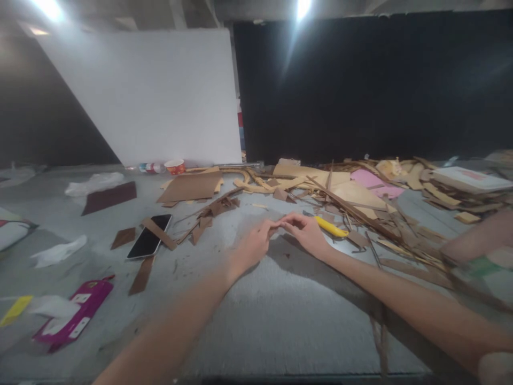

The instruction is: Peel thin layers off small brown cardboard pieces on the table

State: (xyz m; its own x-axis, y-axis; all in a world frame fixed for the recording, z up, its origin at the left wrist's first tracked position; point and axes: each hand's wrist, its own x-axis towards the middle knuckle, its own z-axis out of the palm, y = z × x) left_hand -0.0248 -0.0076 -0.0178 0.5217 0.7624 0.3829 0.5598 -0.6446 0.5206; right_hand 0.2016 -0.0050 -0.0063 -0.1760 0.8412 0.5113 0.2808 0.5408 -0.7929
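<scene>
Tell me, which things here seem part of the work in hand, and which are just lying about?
Likely part of the work:
left hand and right hand, fingertips together; anything between them is too small to make out
yellow tool beside the right hand
brown scraps nearby

Probably just lying about:
phone, a brown strip across it
purple packet
cup

Head-worn view, from close above the hands [306,232], facing forward, downward
</scene>
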